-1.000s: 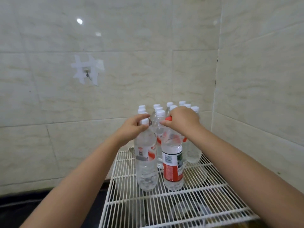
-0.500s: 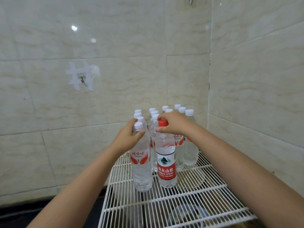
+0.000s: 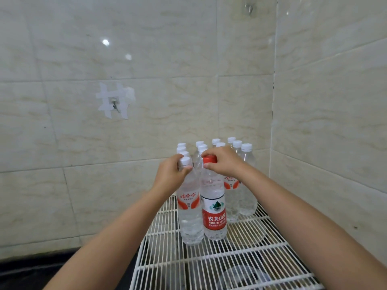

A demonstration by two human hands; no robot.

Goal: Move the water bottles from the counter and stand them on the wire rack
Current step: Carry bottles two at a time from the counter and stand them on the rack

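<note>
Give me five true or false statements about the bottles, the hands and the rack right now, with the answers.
1. The right hand grips the red cap of the red-labelled clear plastic water bottle. True.
2. The left hand holds nothing. False: it grips the neck of the white-capped clear water bottle.
3. Both front bottles stand upright on the white wire rack. True.
4. The red-labelled bottle lies on its side. False: it stands upright beside the white-capped one.
5. The group of white-capped bottles behind them stands on the black counter. False: it stands on the rack, near the tiled wall corner.
</note>
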